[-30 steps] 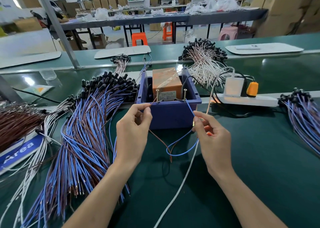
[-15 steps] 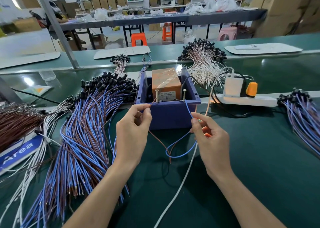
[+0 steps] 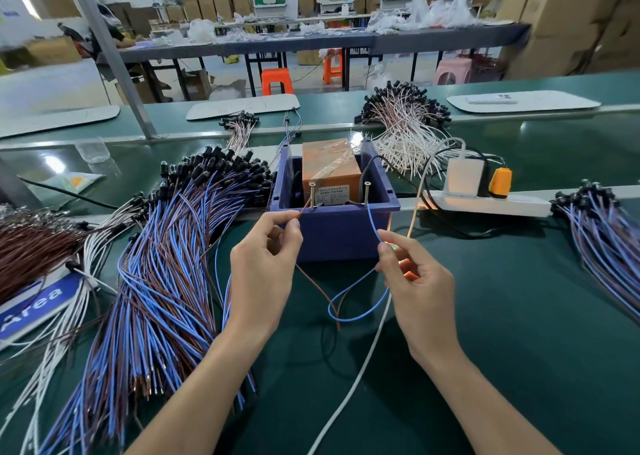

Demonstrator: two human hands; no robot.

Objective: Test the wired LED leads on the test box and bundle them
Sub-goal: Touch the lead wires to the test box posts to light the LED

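left hand (image 3: 266, 264) pinches brown lead (image 3: 304, 209) to left screw (image 3: 312, 195), right hand (image 3: 419, 281) pinches blue lead (image 3: 371, 219) to right screw (image 3: 366, 193): likely closing test circuit.

Smooth matt blue plastic for the bin (image 3: 332, 233); glossy clear tape over the orange box (image 3: 329, 170); shiny metal for the screws (image 3: 312, 195); gleams glossy green on the belt (image 3: 554, 149); smooth white plastic for the power strip (image 3: 485, 205).

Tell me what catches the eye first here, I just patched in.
Two hands at centre: the left hand pinches a brown wire up to one screw on the blue test box, the right hand pinches a blue wire toward the other. A large heap of blue-and-brown leads sprawls left of the box.
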